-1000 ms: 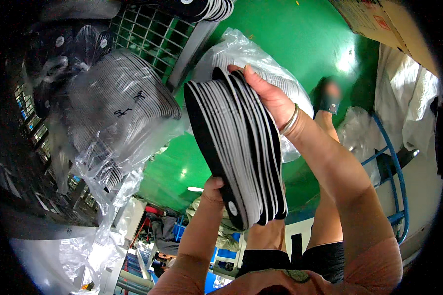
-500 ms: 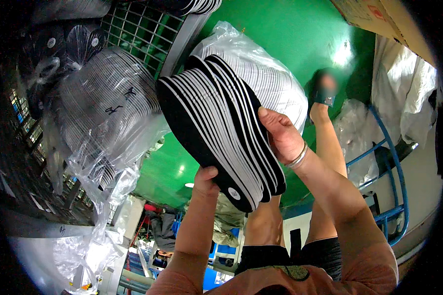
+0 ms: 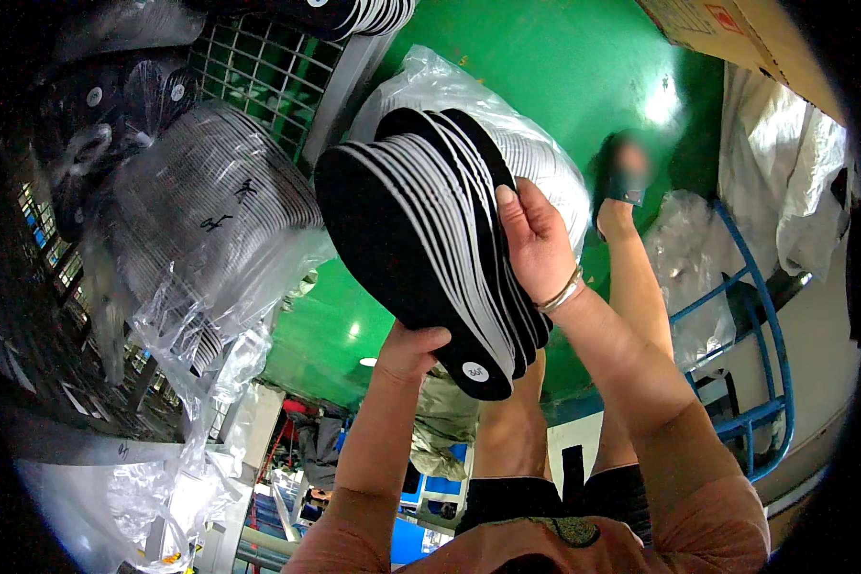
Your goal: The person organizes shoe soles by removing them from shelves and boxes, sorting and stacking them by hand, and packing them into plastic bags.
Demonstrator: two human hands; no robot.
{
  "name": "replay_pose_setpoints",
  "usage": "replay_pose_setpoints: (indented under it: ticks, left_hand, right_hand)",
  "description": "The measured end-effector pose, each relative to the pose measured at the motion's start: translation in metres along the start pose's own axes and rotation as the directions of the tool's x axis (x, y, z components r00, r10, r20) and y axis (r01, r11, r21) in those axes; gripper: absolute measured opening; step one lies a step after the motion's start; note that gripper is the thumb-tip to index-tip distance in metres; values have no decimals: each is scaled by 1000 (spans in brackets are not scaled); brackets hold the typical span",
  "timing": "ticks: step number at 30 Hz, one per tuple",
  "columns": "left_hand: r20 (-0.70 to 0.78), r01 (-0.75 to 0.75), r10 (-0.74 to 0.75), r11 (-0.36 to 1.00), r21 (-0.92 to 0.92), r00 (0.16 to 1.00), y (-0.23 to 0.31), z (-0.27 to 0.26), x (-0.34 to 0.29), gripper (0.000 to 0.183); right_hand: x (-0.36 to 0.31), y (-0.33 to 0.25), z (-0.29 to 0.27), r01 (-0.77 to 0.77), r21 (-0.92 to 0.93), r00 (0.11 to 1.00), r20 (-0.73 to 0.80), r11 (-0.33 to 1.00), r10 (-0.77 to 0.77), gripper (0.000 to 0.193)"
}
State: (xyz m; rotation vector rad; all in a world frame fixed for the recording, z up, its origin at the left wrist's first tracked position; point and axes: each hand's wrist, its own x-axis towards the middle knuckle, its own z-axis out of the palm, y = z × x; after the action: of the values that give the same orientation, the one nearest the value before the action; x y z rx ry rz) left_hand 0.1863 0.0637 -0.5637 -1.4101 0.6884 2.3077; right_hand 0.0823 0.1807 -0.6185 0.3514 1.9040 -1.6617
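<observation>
A fanned stack of black shoe insoles with white edges is held up in front of me, the top one showing a round white sticker near its heel. My left hand grips the stack's lower left side, its thumb on the top insole and its fingers hidden beneath. On the right edge, my right hand pinches the layers with its thumb near the upper part of the back insoles. Just behind the stack, a clear plastic bag full of insoles lies on the green floor.
At left, another bagged insole stack leans by a wire-mesh rack. More loose insoles sit at the top edge. A cardboard box is at upper right, with a blue metal frame and plastic sheeting below.
The stack has turned so the top insole faces me more, and its layers have spread apart at the far end. My right hand has shifted slightly up and left along the edge.
</observation>
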Motion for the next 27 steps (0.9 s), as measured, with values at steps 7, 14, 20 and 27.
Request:
replay_pose_setpoints:
  ticks: [7, 14, 20, 27]
  left_hand:
    - [-58, -80, 84, 994, 71, 995, -6, 3, -5, 78]
    - [58, -283, 619, 272, 920, 783, 20, 12, -14, 89]
    - [372, -49, 530, -525, 849, 762, 6, -30, 30, 93]
    - [496, -144, 608, -533, 834, 620, -10, -38, 30, 92]
  right_hand:
    - [-5, 4, 7, -399, 554, 916, 266, 730, 299, 37]
    - [10, 4, -27, -42, 378, 999, 12, 925, 40, 50]
    - [32, 16, -41, 116, 253, 978, 139, 961, -154, 59]
    - [38, 1, -58, 110, 212, 948, 272, 971, -167, 66]
